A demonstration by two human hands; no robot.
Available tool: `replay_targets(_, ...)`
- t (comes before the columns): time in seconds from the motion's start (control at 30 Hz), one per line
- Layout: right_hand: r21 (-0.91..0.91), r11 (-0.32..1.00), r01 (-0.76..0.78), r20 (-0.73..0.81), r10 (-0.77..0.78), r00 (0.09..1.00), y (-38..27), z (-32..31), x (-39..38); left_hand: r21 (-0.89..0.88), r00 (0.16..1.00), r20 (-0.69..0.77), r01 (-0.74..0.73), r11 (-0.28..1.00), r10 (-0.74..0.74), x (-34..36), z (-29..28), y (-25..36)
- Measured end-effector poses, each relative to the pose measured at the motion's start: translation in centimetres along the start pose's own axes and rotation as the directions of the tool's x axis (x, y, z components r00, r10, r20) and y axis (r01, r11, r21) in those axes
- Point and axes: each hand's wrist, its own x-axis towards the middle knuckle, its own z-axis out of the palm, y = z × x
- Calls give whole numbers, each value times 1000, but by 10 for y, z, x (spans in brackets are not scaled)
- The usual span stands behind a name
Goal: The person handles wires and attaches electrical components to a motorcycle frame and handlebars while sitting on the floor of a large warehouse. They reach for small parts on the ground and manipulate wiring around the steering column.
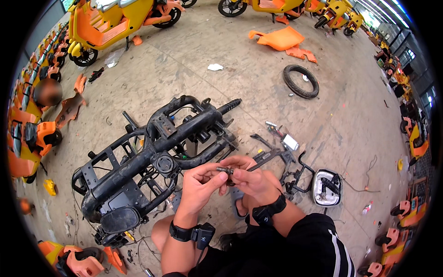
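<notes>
A small dark threaded bolt (223, 170) is pinched between the fingertips of both my hands, low in front of me. My left hand (201, 181) is closed around its left end, and my right hand (253, 181) is closed on the other end, where a darker ring-like part shows. Fingers hide the rest of the bolt. A dark bar (263, 160) runs up from behind my right hand; whether I touch it cannot be made out. Just left of my hands, a black scooter frame (154, 150) lies on the concrete floor.
To the right are black metal brackets (288, 161), a white tray (316, 197) holding dark parts, and a tire (287, 82) farther off. An orange panel (279, 39) lies beyond. Yellow and orange scooters (108, 27) line the far side and both edges.
</notes>
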Motion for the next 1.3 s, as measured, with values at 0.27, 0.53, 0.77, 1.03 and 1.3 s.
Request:
replay_targets(0.27, 34, 998, 50, 45, -51, 998, -4, -1, -5, 4, 998, 17, 61, 998, -61, 2, 2, -2)
replay_targets(0.53, 188, 981, 47, 21, -51, 998, 1, -8, -2, 100, 999, -16, 36, 994, -35, 4, 5, -1)
replay_targets(0.77, 175, 984, 42, 19, -46, 999, -2, -3, -3, 223, 996, -81, -12, 975, 31, 2, 11, 1)
replay_targets(1.03, 123, 992, 37, -83, -27, 996, -2, 1, -1, 614, 936, -46, -248, 749, 348, -1, 25, 5)
replay_targets(1.3, 151, 988, 39, -92, -25, 995, 0, -2, 1, 739, 853, 16, -361, 569, 521, 1, 23, -4)
